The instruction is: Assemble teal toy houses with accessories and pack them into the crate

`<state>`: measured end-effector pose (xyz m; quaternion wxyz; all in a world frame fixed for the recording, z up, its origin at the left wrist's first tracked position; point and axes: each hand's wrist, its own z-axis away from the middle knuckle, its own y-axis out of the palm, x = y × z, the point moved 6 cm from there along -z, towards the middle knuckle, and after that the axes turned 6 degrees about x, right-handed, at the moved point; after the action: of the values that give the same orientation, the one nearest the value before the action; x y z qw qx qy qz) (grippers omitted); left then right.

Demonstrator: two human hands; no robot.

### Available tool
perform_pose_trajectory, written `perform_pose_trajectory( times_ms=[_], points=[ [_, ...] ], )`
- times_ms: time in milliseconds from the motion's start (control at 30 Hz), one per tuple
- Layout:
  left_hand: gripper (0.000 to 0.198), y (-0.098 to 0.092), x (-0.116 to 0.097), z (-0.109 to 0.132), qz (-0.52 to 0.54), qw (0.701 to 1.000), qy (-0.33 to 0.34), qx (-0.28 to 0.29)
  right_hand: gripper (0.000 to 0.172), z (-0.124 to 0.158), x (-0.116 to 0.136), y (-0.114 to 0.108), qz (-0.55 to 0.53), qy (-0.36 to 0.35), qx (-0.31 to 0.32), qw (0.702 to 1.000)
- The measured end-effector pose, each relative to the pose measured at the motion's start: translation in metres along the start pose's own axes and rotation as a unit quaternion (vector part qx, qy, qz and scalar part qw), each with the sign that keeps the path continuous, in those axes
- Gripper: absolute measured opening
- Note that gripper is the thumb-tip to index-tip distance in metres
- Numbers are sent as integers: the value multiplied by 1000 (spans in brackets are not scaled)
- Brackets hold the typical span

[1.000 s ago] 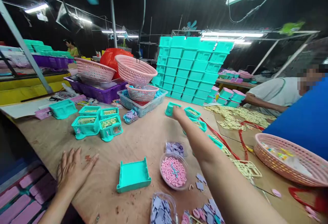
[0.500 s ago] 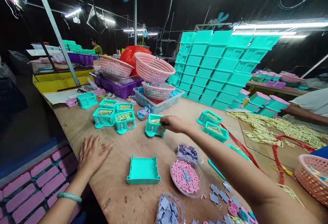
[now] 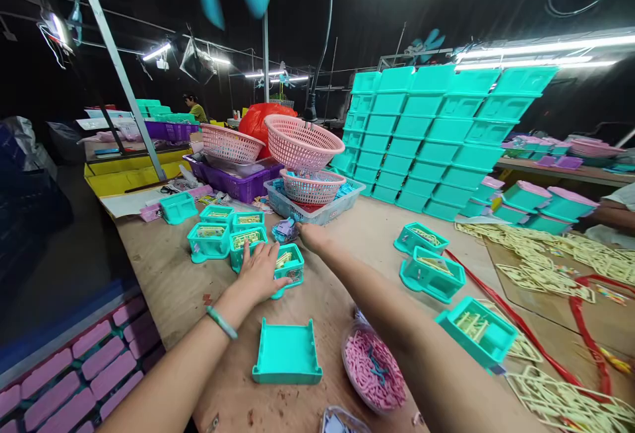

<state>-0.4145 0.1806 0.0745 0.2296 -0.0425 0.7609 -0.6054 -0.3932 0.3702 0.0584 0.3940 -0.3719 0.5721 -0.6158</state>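
My left hand (image 3: 258,272) has its fingers stretched and apart, lying against the left side of a small teal plastic box (image 3: 292,268) with yellow pieces inside. My right hand (image 3: 313,238) is just beyond that box, fingers drawn together at the right edge of a clear tub of purple-blue pieces (image 3: 284,229); its fingertips are mostly hidden, and I cannot make out what they hold. Several similar boxes (image 3: 208,241) with yellow pieces stand to the left. In front of my hands lies an open teal tray-like part (image 3: 288,352).
A bowl of pink pieces (image 3: 372,367) sits under my right forearm. More teal boxes (image 3: 434,273) stand at right, near a red ribbon (image 3: 520,320) and yellow frames (image 3: 560,254). Pink baskets (image 3: 303,142) and a tall stack of teal boxes (image 3: 426,139) are behind.
My left hand has moved right from the bare tabletop to the teal box. My right hand has let go of that box and moved back to the clear tub. The view has shifted slightly.
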Motion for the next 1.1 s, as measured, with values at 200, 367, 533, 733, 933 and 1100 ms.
perform_pose_trajectory(
  times_ms=[200,367,533,733,933,1100],
  points=[
    [63,4,15,7,-14,999,-19,29,31,14,6,4,43,-50,19,998],
    [68,-5,22,15,-12,999,-36,35,25,67,-20,-1,71,-64,38,995],
    [59,-13,-1,-23,-79,996,-31,22,21,115,-72,-3,85,-39,61,994],
    [56,-2,-10,-85,-140,989,-35,32,24,118,-101,8,66,-29,77,994],
    [67,8,10,-90,-81,996,-18,-19,21,128,-95,3,-30,-1,58,998],
    [49,15,-12,-58,85,988,125,-11,17,175,-110,-11,-198,124,35,972]
  ],
)
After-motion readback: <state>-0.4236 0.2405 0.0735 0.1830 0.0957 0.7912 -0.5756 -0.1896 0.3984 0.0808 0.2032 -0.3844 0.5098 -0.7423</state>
